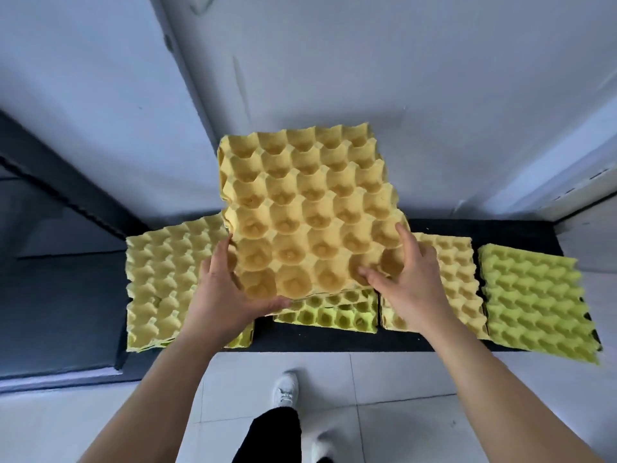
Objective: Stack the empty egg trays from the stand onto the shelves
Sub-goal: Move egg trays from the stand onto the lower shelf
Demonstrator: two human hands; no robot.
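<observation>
A stack of yellow egg trays (307, 202) is raised and tilted above the black surface (334, 339). My left hand (223, 292) grips its near left corner, thumb on top. My right hand (410, 279) holds its near right edge, fingers spread over the cups. Under the lifted stack lies a greenish-yellow tray pile (330, 312). Another yellow tray pile (160, 279) rests on the left, partly hidden by my left hand.
To the right lie a pale yellow tray pile (460, 282) and a bright green tray pile (537, 305) near the surface's right end. A white wall (367, 61) stands behind. A dark ledge (60, 295) runs on the left. My legs and a white shoe (285, 389) are on the tiled floor.
</observation>
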